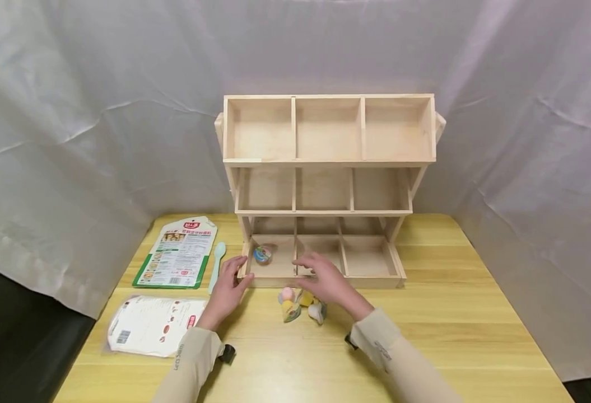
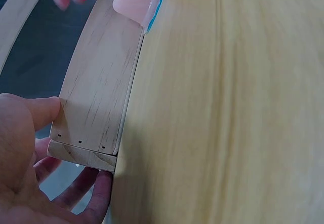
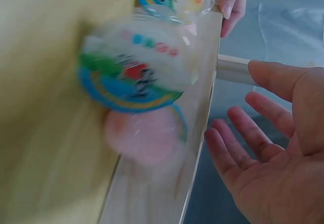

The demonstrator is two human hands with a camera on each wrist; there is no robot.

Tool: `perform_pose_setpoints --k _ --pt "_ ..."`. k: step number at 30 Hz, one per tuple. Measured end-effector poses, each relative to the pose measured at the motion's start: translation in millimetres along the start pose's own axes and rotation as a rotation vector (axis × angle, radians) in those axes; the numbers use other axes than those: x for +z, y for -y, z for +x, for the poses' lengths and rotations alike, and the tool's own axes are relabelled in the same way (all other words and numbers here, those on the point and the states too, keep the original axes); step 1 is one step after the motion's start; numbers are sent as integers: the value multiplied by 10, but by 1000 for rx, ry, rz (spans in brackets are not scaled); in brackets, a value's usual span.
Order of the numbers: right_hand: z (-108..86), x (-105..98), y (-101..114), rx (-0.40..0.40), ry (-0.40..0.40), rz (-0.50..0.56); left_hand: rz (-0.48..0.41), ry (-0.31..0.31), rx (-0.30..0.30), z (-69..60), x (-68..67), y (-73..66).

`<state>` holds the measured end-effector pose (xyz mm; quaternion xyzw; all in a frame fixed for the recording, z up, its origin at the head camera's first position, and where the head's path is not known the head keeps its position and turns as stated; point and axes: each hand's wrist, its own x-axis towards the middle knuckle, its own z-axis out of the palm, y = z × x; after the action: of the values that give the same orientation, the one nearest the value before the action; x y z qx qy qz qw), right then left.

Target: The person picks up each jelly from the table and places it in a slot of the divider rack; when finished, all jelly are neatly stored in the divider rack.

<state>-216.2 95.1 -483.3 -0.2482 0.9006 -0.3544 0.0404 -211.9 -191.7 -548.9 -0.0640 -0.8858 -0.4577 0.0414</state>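
A wooden rack stands on the table, three tiers high. My left hand grips the front left corner of its bottom tray; in the left wrist view the hand has its thumb on the tray's upper edge and fingers around the end. The right hand hovers over the tray's front edge, fingers spread and holding nothing. Below it several small jelly cups, pink, yellow and white, lie against the rack. Another cup sits in the bottom left compartment.
Left of the rack, a green-edged packet, a pale green spoon and a white packet lie on the wooden table. Grey cloth hangs behind and at both sides.
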Motion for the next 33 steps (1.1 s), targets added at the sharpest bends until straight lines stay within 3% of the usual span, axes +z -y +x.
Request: perform_pose_setpoints --k 5,12,20,33 --pt "-258 -76 -72 -32 -21 23 0 -5 -7 4 -26 4" --pt "-535 -142 -120 7 -5 70 2 2 1 3 -33 8" --pt "-641 -71 -163 -25 -12 62 5 4 -3 3 -17 10" --pt "-725 78 -226 14 0 93 -5 5 -2 -1 2 -1"
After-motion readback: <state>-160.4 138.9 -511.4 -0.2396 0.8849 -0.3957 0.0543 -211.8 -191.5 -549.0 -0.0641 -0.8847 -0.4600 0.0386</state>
